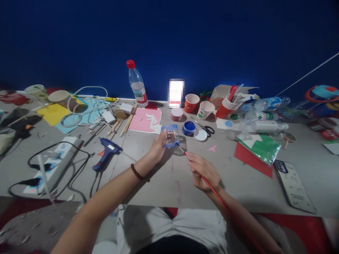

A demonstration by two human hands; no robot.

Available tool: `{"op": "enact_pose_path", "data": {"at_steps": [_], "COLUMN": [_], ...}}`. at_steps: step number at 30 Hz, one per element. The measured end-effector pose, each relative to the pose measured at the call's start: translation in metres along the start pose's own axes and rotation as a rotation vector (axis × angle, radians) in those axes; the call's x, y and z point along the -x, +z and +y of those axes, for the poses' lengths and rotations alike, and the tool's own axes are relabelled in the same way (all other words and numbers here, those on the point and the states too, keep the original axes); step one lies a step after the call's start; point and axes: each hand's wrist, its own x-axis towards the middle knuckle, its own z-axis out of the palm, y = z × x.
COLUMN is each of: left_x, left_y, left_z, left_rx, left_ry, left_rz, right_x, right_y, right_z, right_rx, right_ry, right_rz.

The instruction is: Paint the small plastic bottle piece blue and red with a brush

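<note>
My left hand (158,145) is closed around a short clear plastic piece (171,135), perhaps a cut bottle section, with blue paint along its edges. In my right hand (203,171) is a long red-handled paintbrush (215,192), gripped like a pen. The brush tip meets the lower right edge of the plastic piece, where blue paint shows. An open jar of blue paint (189,128) stands just behind, with its white lid (200,134) lying beside it. Black-handled scissors (206,129) lie right of the jar.
A blue glue gun (107,151) and a power strip (54,165) with tangled cords lie to the left. A water bottle (137,86), a lit screen (176,92) and paper cups (191,103) stand at the back. Plastic bottles (265,125) and a phone (294,185) lie to the right.
</note>
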Motion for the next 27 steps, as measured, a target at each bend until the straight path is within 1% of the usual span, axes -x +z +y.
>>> {"op": "enact_pose_path", "data": {"at_steps": [3,8,13,16,19,24,27], "left_x": [-0.0003,-0.0006,-0.0001,-0.0002,-0.0009,-0.0016,-0.0016], "left_y": [-0.0006,0.0,0.0,-0.0009,-0.0011,-0.0001,0.0001], "left_z": [-0.001,-0.0011,-0.0005,-0.0006,-0.0008,0.0001,0.0002], "left_rx": [-0.002,0.01,0.01,-0.005,-0.012,-0.01,-0.012], "left_ry": [0.002,-0.022,-0.019,-0.013,-0.013,-0.023,-0.026], "left_rz": [-0.011,0.027,0.001,-0.012,-0.013,-0.028,-0.015], "right_x": [0.0014,-0.0011,0.0018,0.0051,0.0069,0.004,0.0022], "right_y": [0.0016,0.0008,-0.0024,-0.0028,-0.0015,0.0009,0.0013], "right_z": [0.0004,-0.0032,-0.0015,0.0015,0.0037,0.0037,0.0028], "right_rx": [0.009,-0.044,-0.083,-0.06,-0.039,-0.003,0.009], "right_ry": [0.022,0.063,0.044,0.03,0.057,0.067,0.082], "right_rz": [-0.017,-0.034,-0.016,0.006,0.024,0.036,0.043]}}
